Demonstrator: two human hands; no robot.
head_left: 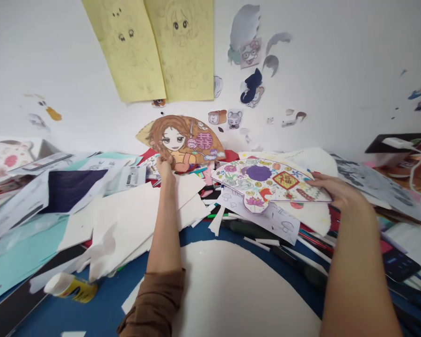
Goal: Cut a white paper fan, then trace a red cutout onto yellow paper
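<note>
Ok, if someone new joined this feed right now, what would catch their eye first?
The brightest thing is the hand-coloured paper fan in the right hand, at centre right. Behind it, the left hand pinches a fan-shaped drawing of a long-haired cartoon girl by the wall, beneath two yellow pencil-sketch sheets.

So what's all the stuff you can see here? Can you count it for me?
yellow paper sheets: 2, pale yellow with pencil drawings, on the wall
wall stickers: several, mixed colours, on the wall
girl paper fan: 1, brown and orange, against the wall
coloured paper fan: 1, white with purple and red, on the pile
white card pieces: several, white, middle left
blue board: 1, dark blue, at the bottom
glue stick: 1, white and yellow, lower left
left hand: 1, at the girl paper fan's lower edge
right hand: 1, at the coloured paper fan's right edge
</note>
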